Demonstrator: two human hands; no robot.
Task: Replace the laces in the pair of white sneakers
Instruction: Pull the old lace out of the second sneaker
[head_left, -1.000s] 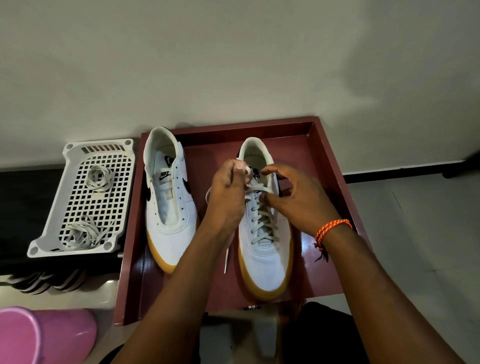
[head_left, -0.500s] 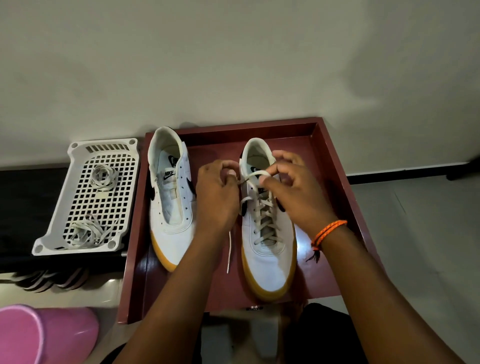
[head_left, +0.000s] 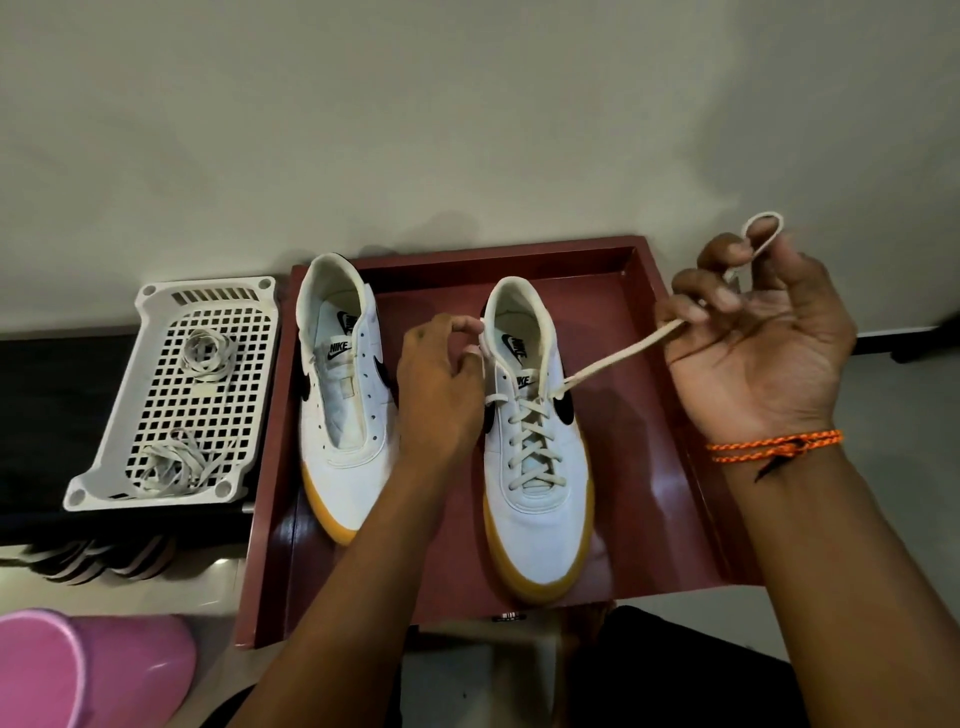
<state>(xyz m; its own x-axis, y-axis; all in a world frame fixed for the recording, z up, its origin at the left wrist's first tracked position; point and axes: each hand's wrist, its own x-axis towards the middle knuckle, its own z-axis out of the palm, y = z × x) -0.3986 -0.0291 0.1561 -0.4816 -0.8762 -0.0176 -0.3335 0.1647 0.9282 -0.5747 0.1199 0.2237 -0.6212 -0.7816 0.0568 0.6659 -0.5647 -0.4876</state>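
Two white sneakers with gum soles stand in a dark red tray (head_left: 675, 467). The left sneaker (head_left: 345, 415) has no lace. The right sneaker (head_left: 537, 483) is laced with a cream lace (head_left: 618, 358). My right hand (head_left: 753, 343) is raised to the right of the shoe, palm up, and grips that lace, which runs taut from a top eyelet and loops above my fingers. My left hand (head_left: 441, 384) pinches the collar and the other lace end at the shoe's left top edge.
A white perforated basket (head_left: 202, 395) left of the tray holds two bundles of loose laces (head_left: 174, 467). A pink plastic tub (head_left: 88, 675) sits at the bottom left. A pale wall rises behind the tray; grey floor lies to the right.
My right hand has pulled away from the shoe's tongue up and to the right, drawing the lace out taut. My left hand has stayed at the shoe's left top edge.
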